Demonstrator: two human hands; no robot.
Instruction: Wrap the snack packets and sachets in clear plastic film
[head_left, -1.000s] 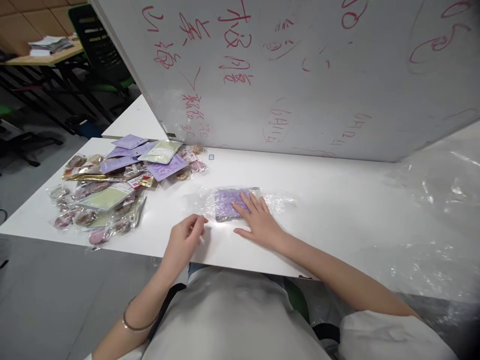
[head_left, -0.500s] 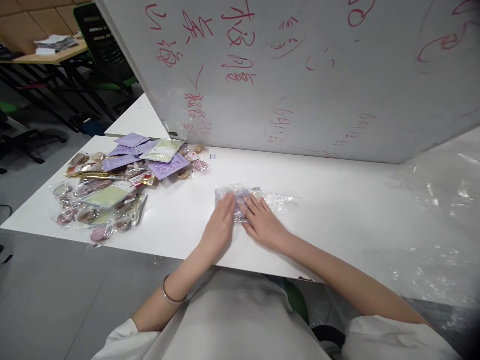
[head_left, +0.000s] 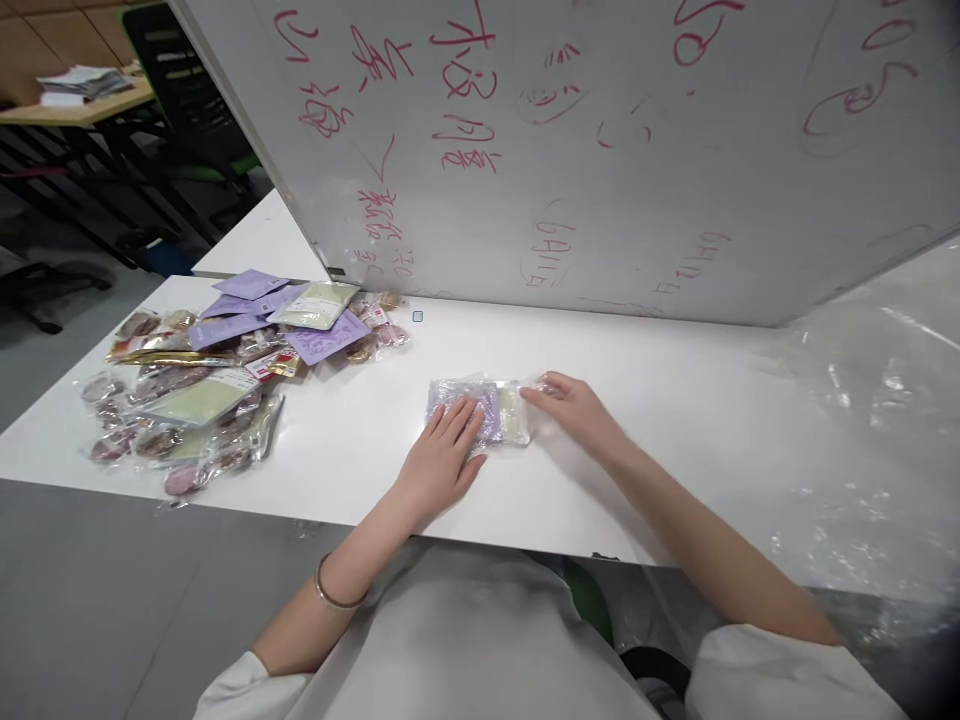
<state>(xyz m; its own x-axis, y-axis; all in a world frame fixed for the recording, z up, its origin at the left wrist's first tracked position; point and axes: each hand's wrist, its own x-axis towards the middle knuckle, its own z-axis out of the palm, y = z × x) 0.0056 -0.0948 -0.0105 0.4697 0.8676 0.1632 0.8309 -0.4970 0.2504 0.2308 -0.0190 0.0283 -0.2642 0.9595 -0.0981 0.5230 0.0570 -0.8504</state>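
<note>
The left hand (head_left: 442,465) lies flat, fingers slightly spread, on a stack of flat purple and pale-green packets (head_left: 489,405) under clear crinkly film (head_left: 451,387). The right hand (head_left: 581,408) appears to pinch the film's loose end beside them. The stack sits between the front and back edges of the white surface (head_left: 352,450); mixed packets (head_left: 199,395) are heaped toward its left end. This looks like wrapping; folding that end calls for steady left-hand pressure.

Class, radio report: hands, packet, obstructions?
Left hand flat on wrapped purple packet. Right hand at wrapping's right end. Nothing visibly blocking; heaped packets off left.
</note>
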